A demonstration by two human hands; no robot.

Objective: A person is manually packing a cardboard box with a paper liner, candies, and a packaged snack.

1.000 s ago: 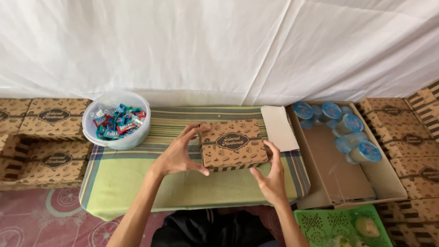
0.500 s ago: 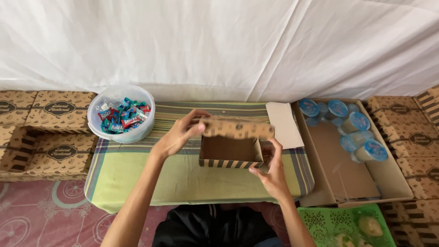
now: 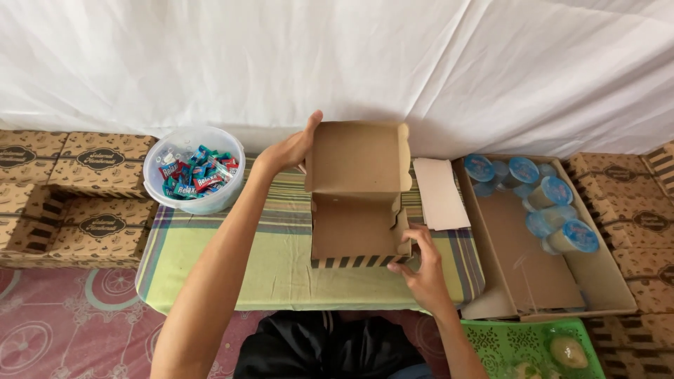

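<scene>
Box (image 3: 358, 203) now stands open, lid swung up since a moment ago: my left hand (image 3: 291, 149) grips lid edge, right hand (image 3: 420, 263) pinches its front corner, sweets bowl (image 3: 194, 168) left of it.

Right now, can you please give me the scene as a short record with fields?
left hand: holds the raised lid of the open brown cardboard box
right hand: grips the box's front right corner
box inside: empty
surface: striped green cloth
left of box: clear plastic bowl of wrapped candies
right of box: large cardboard tray with blue-lidded cups
</scene>
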